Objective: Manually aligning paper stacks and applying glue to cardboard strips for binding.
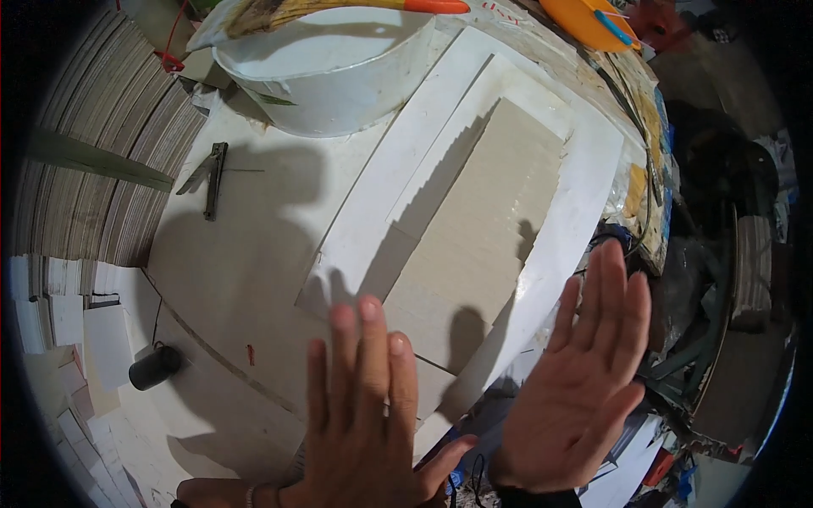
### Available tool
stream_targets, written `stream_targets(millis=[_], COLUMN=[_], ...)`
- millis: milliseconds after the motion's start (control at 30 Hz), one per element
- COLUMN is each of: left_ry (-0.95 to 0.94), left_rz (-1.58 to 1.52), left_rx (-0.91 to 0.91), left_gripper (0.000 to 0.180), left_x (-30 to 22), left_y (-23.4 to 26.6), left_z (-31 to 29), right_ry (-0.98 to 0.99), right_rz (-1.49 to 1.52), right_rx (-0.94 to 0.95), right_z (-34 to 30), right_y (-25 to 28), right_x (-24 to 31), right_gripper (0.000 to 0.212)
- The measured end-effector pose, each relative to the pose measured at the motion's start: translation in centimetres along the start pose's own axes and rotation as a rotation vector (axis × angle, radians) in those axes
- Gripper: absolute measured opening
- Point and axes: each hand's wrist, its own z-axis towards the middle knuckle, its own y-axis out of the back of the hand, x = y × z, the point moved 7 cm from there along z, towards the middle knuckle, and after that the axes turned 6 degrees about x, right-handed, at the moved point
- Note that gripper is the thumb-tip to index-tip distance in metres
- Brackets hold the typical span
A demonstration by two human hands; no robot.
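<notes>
On the white tabletop, the cardboard stack looks stiff, weighty, best gripped by its long edges; left hand and right hand outstretched, empty.

Left hand shows its back, right hand its palm, both outstretched.

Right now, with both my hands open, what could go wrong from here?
The brush lying across the white tub might slip if bumped. The tan card looks uneven along its edges, so a nudge from your left hand or right hand could perhaps shift it.
</notes>
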Motion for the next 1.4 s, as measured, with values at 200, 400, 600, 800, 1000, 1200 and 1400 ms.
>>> stream_targets(millis=[200, 400, 600, 800, 1000, 1200, 1400], left_ry=[-0.173, -0.145, -0.142, -0.15, -0.059, 0.024, 0.031], left_rz=[-0.632, -0.879, -1.002, -0.994, -0.915, -0.067, 0.054], left_rx=[0.063, 0.262, 0.261, 0.248, 0.113, -0.056, 0.141], left_gripper=[0.105, 0.105, 0.108, 0.108, 0.093, 0.091, 0.118], left_x=[4.7, 6.7, 5.1, 5.2, 5.6, 1.4, 1.1], left_y=[1.4, -0.6, -1.7, -1.2, -0.2, 3.2, -1.2], left_z=[6.0, 7.1, 7.0, 6.6, 5.7, -1.5, -4.7], right_ry=[-0.115, -0.05, -0.101, -0.204, 0.087, 0.108, 0.229], right_rz=[-0.076, 0.002, -0.083, -0.137, 0.103, -0.337, -0.359], right_rx=[0.029, -0.064, 0.006, -0.016, -0.227, -0.094, 0.193], right_z=[-3.5, -5.0, -5.0, -4.9, -4.6, -1.5, 0.9], right_y=[-1.4, -3.6, -3.8, -4.3, -2.0, 1.5, 2.1], right_x=[-0.1, -2.1, -2.4, -2.1, -2.0, 0.1, 2.0], right_gripper=[0.092, 0.105, 0.109, 0.114, 0.078, 0.076, 0.048])
